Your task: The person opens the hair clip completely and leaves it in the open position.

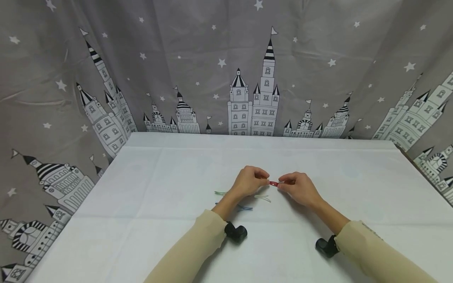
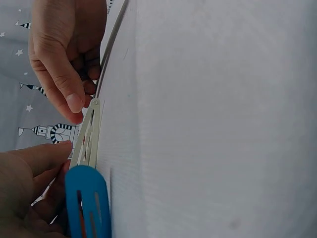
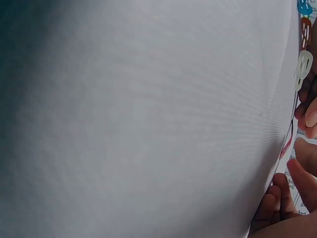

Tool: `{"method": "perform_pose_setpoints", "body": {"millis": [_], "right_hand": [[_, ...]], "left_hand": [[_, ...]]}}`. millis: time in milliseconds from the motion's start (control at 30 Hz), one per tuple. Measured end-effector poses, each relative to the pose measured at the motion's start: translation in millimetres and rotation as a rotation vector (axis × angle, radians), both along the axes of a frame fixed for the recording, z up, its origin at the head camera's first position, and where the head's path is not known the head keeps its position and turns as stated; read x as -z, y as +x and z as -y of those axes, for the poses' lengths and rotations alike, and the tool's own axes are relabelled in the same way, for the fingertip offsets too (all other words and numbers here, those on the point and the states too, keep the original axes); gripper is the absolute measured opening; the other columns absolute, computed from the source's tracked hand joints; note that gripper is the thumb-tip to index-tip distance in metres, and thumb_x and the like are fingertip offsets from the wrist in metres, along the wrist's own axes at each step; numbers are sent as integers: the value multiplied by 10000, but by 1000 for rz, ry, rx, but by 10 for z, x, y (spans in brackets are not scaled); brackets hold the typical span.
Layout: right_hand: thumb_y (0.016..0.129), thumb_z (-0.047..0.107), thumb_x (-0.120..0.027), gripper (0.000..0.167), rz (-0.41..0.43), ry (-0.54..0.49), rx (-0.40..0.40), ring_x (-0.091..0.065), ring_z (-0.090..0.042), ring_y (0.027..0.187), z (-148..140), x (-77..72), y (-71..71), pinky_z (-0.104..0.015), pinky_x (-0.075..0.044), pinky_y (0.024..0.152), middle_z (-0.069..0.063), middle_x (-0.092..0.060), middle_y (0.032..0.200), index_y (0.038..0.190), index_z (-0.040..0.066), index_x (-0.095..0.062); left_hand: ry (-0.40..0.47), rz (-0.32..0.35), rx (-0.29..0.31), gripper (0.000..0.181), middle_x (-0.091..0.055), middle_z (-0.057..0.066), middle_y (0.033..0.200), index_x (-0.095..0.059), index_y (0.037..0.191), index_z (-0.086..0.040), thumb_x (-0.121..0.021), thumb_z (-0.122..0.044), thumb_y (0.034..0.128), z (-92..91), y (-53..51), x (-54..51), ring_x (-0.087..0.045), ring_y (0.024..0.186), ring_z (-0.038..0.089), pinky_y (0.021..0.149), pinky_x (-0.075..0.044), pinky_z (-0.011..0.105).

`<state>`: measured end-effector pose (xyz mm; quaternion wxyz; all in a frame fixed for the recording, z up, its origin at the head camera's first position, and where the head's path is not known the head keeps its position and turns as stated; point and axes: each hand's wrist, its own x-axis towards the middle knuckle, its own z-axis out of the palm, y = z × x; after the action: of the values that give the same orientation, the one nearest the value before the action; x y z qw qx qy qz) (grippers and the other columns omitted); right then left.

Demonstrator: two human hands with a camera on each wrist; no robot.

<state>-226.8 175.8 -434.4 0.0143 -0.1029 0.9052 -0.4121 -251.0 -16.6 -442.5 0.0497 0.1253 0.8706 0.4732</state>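
In the head view a small red snap hair clip point(image 1: 273, 183) lies between the fingertips of my two hands. My left hand point(image 1: 247, 181) has its fingertips at the clip's left end, and my right hand point(image 1: 299, 188) has its fingertips at the right end. From the right wrist view the red clip point(image 3: 287, 141) appears to rest on the table, below the fingers; exact contact is hard to make out. Thumb and fingers of both hands bend loosely. A white hair clip point(image 1: 262, 197) lies just nearer than the left hand.
A blue hair clip point(image 1: 245, 208) and a green one point(image 1: 220, 193) lie about the left forearm, which partly covers them. An orange-brown clip point(image 3: 305, 32) shows in the right wrist view. White cloth point(image 1: 159, 204) covers the table; a grey castle-print curtain point(image 1: 198, 51) hangs behind it.
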Motion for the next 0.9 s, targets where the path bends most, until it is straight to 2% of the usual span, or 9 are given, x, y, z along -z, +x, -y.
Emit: {"method": "perform_pose_setpoints", "body": {"millis": [333, 633, 900], "right_hand": [[872, 65, -724, 213, -22, 43, -12, -583, -278, 910, 7, 20, -16, -423, -459, 806, -134, -656, 953, 1044, -59, -722], [879, 46, -716, 186, 11, 78, -3, -561, -281, 924, 46, 4, -20, -458, -462, 833, -121, -627, 949, 1030, -63, -724], [874, 21, -710, 170, 15, 116, 12, -555, -276, 907, 57, -7, 9, -464, -462, 837, -111, -625, 926, 1021, -62, -727]], "left_hand": [[-43, -32, 3, 146, -701, -19, 843, -763, 1002, -62, -739, -90, 861, -47, 16, -25, -605, 800, 114, 771, -473, 289], [-85, -10, -4, 148, -680, -31, 835, -759, 1002, -76, -750, -82, 855, -79, 22, -59, -586, 804, 116, 777, -464, 298], [-107, 0, -6, 136, -664, -52, 817, -760, 978, -91, -770, -86, 842, -104, 23, -46, -570, 801, 108, 789, -456, 298]]}}
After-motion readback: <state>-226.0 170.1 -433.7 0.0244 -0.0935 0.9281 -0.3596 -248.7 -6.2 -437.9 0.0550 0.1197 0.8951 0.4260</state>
